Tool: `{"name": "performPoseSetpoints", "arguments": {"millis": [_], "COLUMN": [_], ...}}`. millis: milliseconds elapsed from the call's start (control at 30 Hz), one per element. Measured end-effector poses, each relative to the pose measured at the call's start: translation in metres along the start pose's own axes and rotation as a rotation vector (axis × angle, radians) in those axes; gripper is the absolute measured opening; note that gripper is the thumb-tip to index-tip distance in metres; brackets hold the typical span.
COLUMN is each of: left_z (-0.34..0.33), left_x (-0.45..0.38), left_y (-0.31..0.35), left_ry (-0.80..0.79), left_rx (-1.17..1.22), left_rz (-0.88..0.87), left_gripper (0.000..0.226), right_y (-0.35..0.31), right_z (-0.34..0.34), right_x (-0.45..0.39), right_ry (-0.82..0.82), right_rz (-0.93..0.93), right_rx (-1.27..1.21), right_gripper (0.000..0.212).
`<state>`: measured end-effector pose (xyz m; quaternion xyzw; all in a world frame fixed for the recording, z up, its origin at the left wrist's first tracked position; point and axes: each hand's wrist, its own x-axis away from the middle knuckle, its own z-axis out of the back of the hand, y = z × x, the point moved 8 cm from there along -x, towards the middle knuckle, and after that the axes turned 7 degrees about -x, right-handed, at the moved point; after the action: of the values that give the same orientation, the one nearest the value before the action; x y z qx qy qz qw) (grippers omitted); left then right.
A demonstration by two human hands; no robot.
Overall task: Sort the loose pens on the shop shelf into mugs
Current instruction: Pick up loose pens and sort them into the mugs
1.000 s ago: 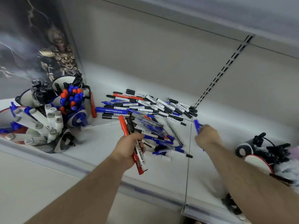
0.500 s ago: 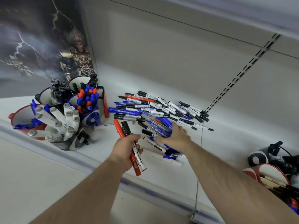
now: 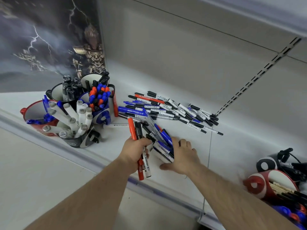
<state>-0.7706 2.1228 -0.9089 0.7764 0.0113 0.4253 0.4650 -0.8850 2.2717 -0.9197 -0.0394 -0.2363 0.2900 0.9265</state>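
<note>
While the left hand point(image 3: 134, 151) grips a small bundle of markers — one red, one black, one white-barrelled point(image 3: 147, 161) — its fingers curl tightly round them, probably to keep one sorted colour group ready. The right hand point(image 3: 181, 155) lies beside it with fingers spread flat, pressing a heap of blue-capped white pens point(image 3: 163, 145) toward the left hand, as if to gather them. Most loose black, blue and red pens point(image 3: 167, 108) lie scattered on the white metal shelf point(image 3: 232, 146). Near the left stand the crowded ceramic mugs point(image 3: 99, 105) — I think the bundle goes there next.
</note>
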Motion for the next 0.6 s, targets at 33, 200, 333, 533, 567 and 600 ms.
{"name": "performPoseSetpoints", "arguments": {"millis": [33, 200, 333, 533, 567, 600], "left_z": [0.000, 0.005, 0.003, 0.000, 0.001, 0.002], "left_x": [0.001, -0.001, -0.002, 0.001, 0.000, -0.001], "left_y": [-0.001, -0.003, -0.010, -0.022, -0.023, -0.024], "left_ry": [-0.001, 0.040, 0.049, 0.036, 0.039, 0.046], "left_rx": [-0.008, 0.008, 0.016, 0.024, 0.031, 0.043], "left_rz": [0.001, 0.019, 0.046, 0.092, 0.098, 0.105], "left_gripper": [0.017, 0.018, 0.019, 0.019, 0.019, 0.018], "right_y": [-0.001, 0.004, 0.001, 0.010, 0.014, 0.019], "right_z": [0.000, -0.001, 0.003, 0.006, 0.005, 0.005], "right_x": [0.001, 0.011, 0.009, 0.006, 0.008, 0.010], "right_ry": [0.013, 0.006, 0.003, -0.007, -0.020, -0.030], "right_rz": [0.008, -0.002, -0.059, -0.189, -0.203, -0.217], "right_rx": [-0.032, -0.161, -0.093, -0.150, -0.200, -0.255], "right_gripper": [0.119, 0.091, 0.091, 0.064, 0.060, 0.056]}}
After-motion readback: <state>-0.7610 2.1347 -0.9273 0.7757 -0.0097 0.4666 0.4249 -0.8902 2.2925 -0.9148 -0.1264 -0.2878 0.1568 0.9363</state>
